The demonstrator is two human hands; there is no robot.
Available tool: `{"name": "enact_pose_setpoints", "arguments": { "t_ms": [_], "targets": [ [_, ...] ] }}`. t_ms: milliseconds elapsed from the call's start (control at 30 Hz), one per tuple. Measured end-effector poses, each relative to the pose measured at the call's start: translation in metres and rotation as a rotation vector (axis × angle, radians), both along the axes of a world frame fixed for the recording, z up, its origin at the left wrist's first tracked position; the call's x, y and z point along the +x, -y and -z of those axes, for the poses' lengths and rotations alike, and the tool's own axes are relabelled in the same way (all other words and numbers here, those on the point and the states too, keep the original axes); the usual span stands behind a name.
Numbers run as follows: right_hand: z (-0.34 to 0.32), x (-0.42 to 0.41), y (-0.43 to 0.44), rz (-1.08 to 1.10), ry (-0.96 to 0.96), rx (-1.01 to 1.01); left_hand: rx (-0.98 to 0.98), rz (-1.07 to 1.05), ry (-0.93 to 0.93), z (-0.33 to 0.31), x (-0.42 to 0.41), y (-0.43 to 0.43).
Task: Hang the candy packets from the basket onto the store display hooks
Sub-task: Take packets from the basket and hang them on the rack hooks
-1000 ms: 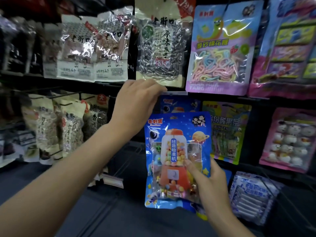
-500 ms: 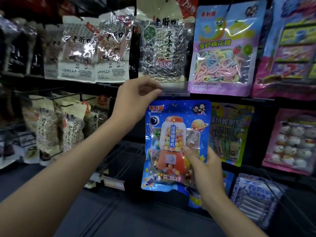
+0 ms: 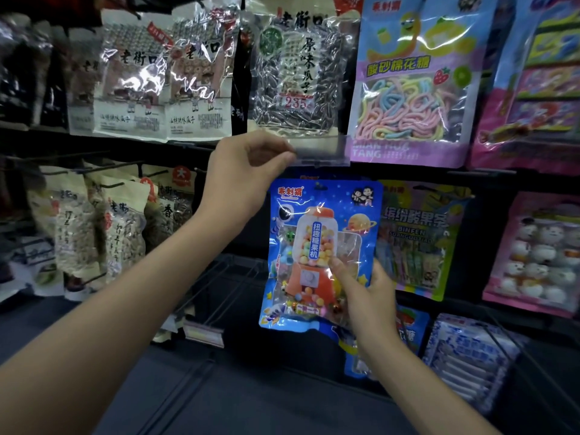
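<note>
One candy packet (image 3: 317,246) being hung: left hand (image 3: 248,174) pinching price tag (image 3: 326,150), right hand (image 3: 367,293) gripping it; next likely aligning hole onto hook.

The blue plastic candy packet printed with a gumball machine (image 3: 323,246) is sitting upright just below the clear plastic price-tag holder (image 3: 320,150). The left hand (image 3: 248,174) is pinching that holder's left end, and the right hand (image 3: 367,296) is gripping the packet's lower right part. A clear plastic sunflower-seed bag (image 3: 298,73) is hanging directly above the holder. A green foil sweets packet (image 3: 420,240) is hanging just right of the candy packet, with 1 pink plastic marshmallow packet (image 3: 539,252) farther right.
</note>
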State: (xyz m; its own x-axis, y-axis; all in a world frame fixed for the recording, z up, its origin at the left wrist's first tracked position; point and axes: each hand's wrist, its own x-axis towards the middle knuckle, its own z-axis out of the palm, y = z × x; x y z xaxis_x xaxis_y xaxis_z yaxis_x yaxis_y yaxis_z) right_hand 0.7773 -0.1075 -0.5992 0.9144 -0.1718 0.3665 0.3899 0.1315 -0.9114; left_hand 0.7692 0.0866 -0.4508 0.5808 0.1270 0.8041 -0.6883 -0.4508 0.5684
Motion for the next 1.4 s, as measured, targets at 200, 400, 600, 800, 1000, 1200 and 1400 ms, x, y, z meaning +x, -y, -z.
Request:
{"name": "enact_pose_setpoints", "arguments": {
  "t_ms": [200,400,600,800,1000,1200,1400],
  "targets": [
    [0.002,0.057,-0.001,0.076,-0.091,0.067,0.052,-0.060,0.025,-0.002,0.000,-0.001],
    [-0.005,0.105,0.005,0.120,-0.170,0.114,0.031,-0.025,0.036,0.000,0.001,-0.003],
    [-0.005,0.144,0.010,0.142,-0.198,0.089,-0.083,0.058,0.093,0.010,0.008,0.001],
    [-0.002,0.163,0.014,0.116,-0.173,0.087,-0.289,0.099,0.122,0.038,0.015,0.012],
    [0.001,0.173,0.016,0.163,-0.165,0.038,-0.551,0.138,-0.064,0.086,0.043,0.026],
    [0.000,0.172,0.017,0.236,-0.095,-0.081,-0.354,-0.028,-0.423,0.144,0.111,0.030],
    [0.003,0.168,0.020,0.276,0.013,-0.162,-0.248,-0.063,-0.581,0.152,0.160,0.041]
  ]
}}
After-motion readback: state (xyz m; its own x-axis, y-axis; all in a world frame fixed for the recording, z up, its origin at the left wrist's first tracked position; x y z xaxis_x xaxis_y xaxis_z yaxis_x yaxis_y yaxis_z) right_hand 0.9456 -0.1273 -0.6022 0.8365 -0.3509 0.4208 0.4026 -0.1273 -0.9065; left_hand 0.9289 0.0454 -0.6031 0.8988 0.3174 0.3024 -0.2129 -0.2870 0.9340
